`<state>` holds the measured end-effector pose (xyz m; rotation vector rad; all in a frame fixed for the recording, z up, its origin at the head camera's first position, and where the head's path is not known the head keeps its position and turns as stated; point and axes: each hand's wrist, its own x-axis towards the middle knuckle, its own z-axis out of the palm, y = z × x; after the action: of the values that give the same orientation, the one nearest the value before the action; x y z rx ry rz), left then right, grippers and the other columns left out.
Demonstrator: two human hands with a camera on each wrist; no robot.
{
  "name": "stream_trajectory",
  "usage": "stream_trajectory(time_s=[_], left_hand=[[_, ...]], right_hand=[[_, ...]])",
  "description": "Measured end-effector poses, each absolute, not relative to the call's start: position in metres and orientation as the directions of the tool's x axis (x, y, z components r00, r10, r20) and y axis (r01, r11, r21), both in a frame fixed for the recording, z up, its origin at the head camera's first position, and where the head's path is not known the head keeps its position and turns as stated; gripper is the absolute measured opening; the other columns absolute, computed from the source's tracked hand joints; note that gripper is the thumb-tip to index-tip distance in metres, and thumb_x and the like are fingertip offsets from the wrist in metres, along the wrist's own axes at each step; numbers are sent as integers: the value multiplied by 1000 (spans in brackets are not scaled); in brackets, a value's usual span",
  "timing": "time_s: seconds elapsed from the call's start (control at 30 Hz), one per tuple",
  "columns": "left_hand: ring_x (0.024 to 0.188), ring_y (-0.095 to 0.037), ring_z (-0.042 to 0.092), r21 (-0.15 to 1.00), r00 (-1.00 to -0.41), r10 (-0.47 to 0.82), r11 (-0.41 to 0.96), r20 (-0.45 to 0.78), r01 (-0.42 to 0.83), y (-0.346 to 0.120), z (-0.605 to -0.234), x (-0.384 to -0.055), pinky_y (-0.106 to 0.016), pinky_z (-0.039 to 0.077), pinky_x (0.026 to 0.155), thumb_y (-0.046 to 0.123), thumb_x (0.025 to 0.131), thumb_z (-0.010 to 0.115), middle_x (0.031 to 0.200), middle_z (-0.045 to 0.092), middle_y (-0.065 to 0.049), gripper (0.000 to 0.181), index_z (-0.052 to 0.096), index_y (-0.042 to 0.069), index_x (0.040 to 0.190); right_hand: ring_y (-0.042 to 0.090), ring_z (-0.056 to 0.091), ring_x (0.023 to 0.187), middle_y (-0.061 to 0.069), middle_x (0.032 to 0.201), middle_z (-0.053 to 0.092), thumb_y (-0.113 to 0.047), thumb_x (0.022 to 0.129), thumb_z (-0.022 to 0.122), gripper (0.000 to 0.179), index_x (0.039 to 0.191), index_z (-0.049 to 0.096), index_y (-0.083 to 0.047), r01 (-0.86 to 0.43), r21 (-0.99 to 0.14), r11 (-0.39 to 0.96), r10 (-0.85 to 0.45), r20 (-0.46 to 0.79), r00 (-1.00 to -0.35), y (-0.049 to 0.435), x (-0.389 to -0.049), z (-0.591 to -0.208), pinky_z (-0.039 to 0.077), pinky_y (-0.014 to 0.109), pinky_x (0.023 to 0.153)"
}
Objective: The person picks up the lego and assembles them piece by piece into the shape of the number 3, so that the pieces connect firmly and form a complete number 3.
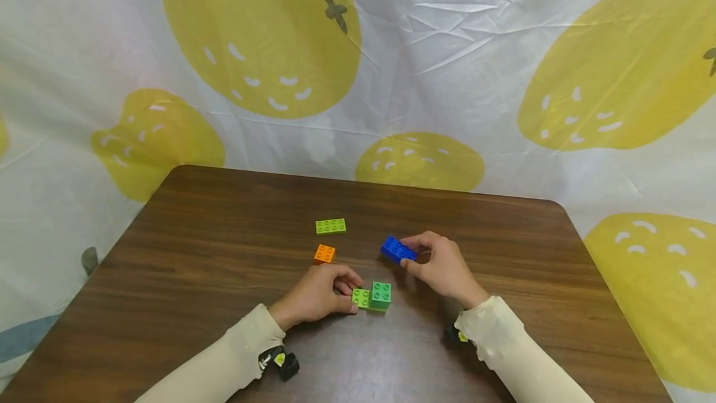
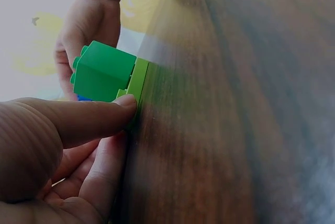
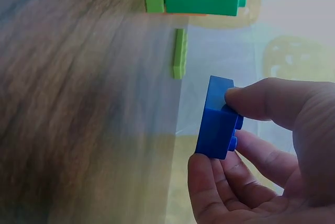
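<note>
My left hand (image 1: 320,294) pinches the left end of a lime-green plate (image 1: 360,298) between thumb and fingers. On the plate's right end sits a green brick (image 1: 381,295), its studs facing up; the left wrist view shows the same green brick (image 2: 102,72) beyond my thumb. To the right, my right hand (image 1: 442,266) grips a blue brick (image 1: 398,249) by its right end. Seen from the right wrist, the blue brick (image 3: 217,119) is held between thumb and fingertips, apart from the green brick.
An orange brick (image 1: 324,254) stands just beyond my left hand. Farther back lies a second lime-green plate (image 1: 330,226). All of this is on a brown wooden table (image 1: 252,216), with a fruit-patterned cloth (image 1: 414,92) hanging behind its far edge.
</note>
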<state>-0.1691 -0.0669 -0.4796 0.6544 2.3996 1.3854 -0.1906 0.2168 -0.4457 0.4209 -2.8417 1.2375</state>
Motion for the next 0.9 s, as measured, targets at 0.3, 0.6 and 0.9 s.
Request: stream_trajectory(time_s=[0.3, 0.6, 0.9], left_hand=[[89, -10, 67, 868, -850, 525, 439, -38, 232, -67, -479, -169, -22, 57, 79, 13, 81, 92, 100, 76, 1, 35, 77, 10, 113], [89, -10, 67, 865, -849, 527, 447, -48, 228, -66, -480, -169, -22, 58, 79, 13, 81, 92, 100, 76, 0, 36, 77, 10, 113], [90, -10, 68, 863, -854, 517, 456, -57, 219, -66, -479, -169, -23, 58, 80, 12, 80, 92, 100, 75, 1, 37, 76, 10, 114]], right_hand=[[22, 73, 100, 7, 113, 76, -11, 87, 85, 33, 120, 78, -8, -291, -730, 618, -260, 159, -952, 213, -182, -442, 65, 41, 86], [21, 73, 100, 6, 111, 75, -9, 87, 85, 33, 119, 78, -7, -313, -748, 585, -289, 168, -942, 209, -172, -437, 65, 40, 87], [22, 73, 100, 6, 111, 75, -6, 86, 86, 34, 119, 78, -6, -347, -763, 545, -318, 195, -928, 205, -163, -433, 65, 42, 87]])
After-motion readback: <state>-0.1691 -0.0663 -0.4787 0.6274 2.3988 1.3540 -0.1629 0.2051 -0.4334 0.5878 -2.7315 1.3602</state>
